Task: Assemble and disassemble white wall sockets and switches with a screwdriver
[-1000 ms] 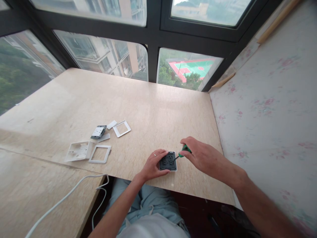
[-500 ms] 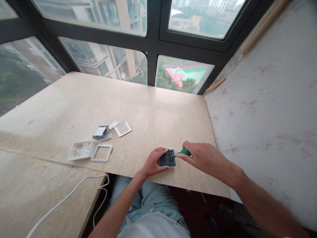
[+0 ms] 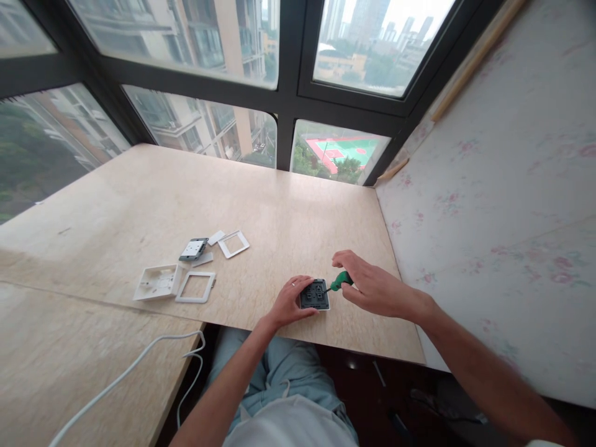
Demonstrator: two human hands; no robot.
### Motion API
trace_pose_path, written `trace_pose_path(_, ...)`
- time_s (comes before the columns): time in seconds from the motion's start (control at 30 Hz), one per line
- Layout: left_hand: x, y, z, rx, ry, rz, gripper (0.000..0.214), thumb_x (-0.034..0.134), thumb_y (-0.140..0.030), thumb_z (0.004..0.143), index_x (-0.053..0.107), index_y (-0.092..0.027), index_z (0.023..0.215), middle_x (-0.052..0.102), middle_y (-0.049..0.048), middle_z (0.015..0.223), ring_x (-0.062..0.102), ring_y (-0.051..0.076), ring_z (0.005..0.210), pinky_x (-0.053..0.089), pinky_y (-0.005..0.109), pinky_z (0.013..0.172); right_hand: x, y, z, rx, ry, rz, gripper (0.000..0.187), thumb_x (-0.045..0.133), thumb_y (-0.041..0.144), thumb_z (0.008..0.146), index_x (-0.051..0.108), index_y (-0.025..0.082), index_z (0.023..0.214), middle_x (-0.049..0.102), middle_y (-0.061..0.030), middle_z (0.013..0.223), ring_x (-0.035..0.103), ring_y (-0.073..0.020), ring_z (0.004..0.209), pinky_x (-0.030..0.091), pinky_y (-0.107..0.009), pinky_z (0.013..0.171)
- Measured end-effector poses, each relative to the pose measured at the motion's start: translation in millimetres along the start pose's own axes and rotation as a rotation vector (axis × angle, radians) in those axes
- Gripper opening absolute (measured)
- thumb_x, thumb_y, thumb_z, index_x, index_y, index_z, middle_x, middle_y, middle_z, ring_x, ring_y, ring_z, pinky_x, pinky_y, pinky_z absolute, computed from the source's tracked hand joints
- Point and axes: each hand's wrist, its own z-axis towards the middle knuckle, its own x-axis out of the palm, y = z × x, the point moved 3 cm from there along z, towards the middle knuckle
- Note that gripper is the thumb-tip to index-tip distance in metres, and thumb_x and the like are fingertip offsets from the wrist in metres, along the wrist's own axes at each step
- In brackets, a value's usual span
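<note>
Near the table's front edge lies a square switch panel [image 3: 315, 294] with a dark inner face and a white rim. My left hand [image 3: 289, 303] is closed around its left side, fingers along the far edge and thumb on the near edge. A screwdriver [image 3: 342, 280] with a green handle is in my right hand [image 3: 372, 287], its butt against the hand and some fingers lifted off the handle. Its dark shaft slants down to the panel's right part; whether the tip sits in a slot is too small to tell.
To the left lie a white back box [image 3: 158, 282], a white frame [image 3: 195, 288], a socket module [image 3: 194, 249], small white plates [image 3: 216, 238] and a second frame [image 3: 233, 244]. A white cable [image 3: 125, 367] crosses the lower left table. Papered wall [image 3: 465, 236] bounds the right.
My right hand's fingers have opened partly around the screwdriver, showing more of the green handle. My left hand keeps its grip on the panel. The view has tilted up slightly.
</note>
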Motion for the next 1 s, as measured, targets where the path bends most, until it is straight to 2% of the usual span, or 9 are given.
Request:
trace_pose_path(0.17,0.4,1.4,0.4,0.018,0.004,0.007,0.079,0.078,-0.054,0.068,0.049,-0.024,0.135,0.056,0.0112,0.133,0.048,0.028,0.126,0.038,0.047,0.108,7.8,-2.3,7.5,0.038,-0.059,-0.132,0.018,0.043,0.029,0.097,0.055,0.018,0.103,0.068,-0.0096,0.1,0.065,-0.0212,0.088,0.044,-0.029,0.071)
trace_pose_path(0.33,0.8,1.8,-0.5,0.01,0.006,0.026,0.075,0.077,-0.049,0.071,0.048,-0.023,0.135,0.055,0.0101,0.134,0.047,0.027,0.126,0.038,0.045,0.109,5.6,-0.3,8.1,0.26,-0.008,-0.483,0.041,0.043,0.053,0.095,0.059,0.016,0.085,0.068,-0.0125,0.07,0.066,-0.0267,0.065,0.037,-0.03,0.054)
trace_pose_path(0.4,1.1,1.3,-0.8,0.005,0.008,0.036,0.075,0.077,-0.048,0.071,0.048,-0.024,0.135,0.055,0.0099,0.134,0.047,0.026,0.126,0.037,0.045,0.109,2.3,3.2,5.0,0.231,0.006,-0.417,0.036,0.044,0.049,0.095,0.059,0.017,0.094,0.07,-0.0128,0.083,0.067,-0.0267,0.075,0.042,-0.031,0.059)
trace_pose_path(0.47,1.7,0.7,-0.9,0.004,0.012,0.051,0.074,0.077,-0.046,0.072,0.047,-0.024,0.136,0.055,0.0101,0.134,0.047,0.027,0.127,0.036,0.046,0.109,-0.3,7.3,1.0,0.117,-0.004,-0.277,0.026,0.046,0.036,0.094,0.056,0.017,0.109,0.066,-0.0142,0.112,0.065,-0.0264,0.098,0.048,-0.033,0.072)
trace_pose_path(0.57,3.2,0.8,-1.1,0.002,0.017,0.07,0.075,0.077,-0.043,0.072,0.045,-0.024,0.137,0.054,0.0109,0.136,0.047,0.028,0.127,0.036,0.048,0.109,-0.7,11.1,-4.4,-0.022,0.025,-0.106,0.036,0.046,0.017,0.086,0.05,0.017,0.122,0.051,-0.0153,0.136,0.054,-0.0241,0.119,0.046,-0.035,0.089)
trace_pose_path(0.67,4.4,2.5,-1.4,0.0,0.016,0.076,0.077,0.076,-0.045,0.072,0.043,-0.023,0.139,0.053,0.0119,0.136,0.047,0.029,0.128,0.036,0.049,0.109,2.5,13.4,-4.6,0.003,0.119,-0.071,0.027,0.043,0.018,0.09,0.054,0.018,0.115,0.064,-0.0107,0.115,0.063,-0.0206,0.098,0.047,-0.031,0.079)
trace_pose_path(0.73,4.8,4.2,-1.6,-0.001,0.017,0.072,0.08,0.075,-0.049,0.072,0.042,-0.023,0.14,0.053,0.0127,0.136,0.047,0.03,0.128,0.036,0.05,0.108,3.8,14.8,-1.6,0.083,0.142,-0.186,0.021,0.044,0.03,0.095,0.059,0.018,0.104,0.07,-0.0088,0.094,0.066,-0.0213,0.082,0.044,-0.029,0.067)
trace_pose_path(0.87,4.4,7.1,-1.6,-0.001,0.024,0.051,0.086,0.076,-0.057,0.07,0.041,-0.024,0.141,0.052,0.0132,0.138,0.046,0.031,0.129,0.036,0.05,0.109,1.6,13.9,4.7,0.312,0.078,-0.517,0.049,0.037,0.056,0.097,0.063,0.015,0.088,0.069,-0.0141,0.074,0.068,-0.0277,0.07,0.038,-0.029,0.056)
trace_pose_path(1.0,3.1,8.5,-1.5,-0.011,0.012,0.004,0.09,0.078,-0.059,0.066,0.042,-0.024,0.14,0.053,0.0128,0.136,0.047,0.03,0.128,0.037,0.049,0.108,0.3,10.1,4.7,0.339,0.047,-0.471,0.054,0.033,0.063,0.095,0.062,0.017,0.091,0.07,-0.012,0.078,0.068,-0.0269,0.072,0.036,-0.028,0.055)
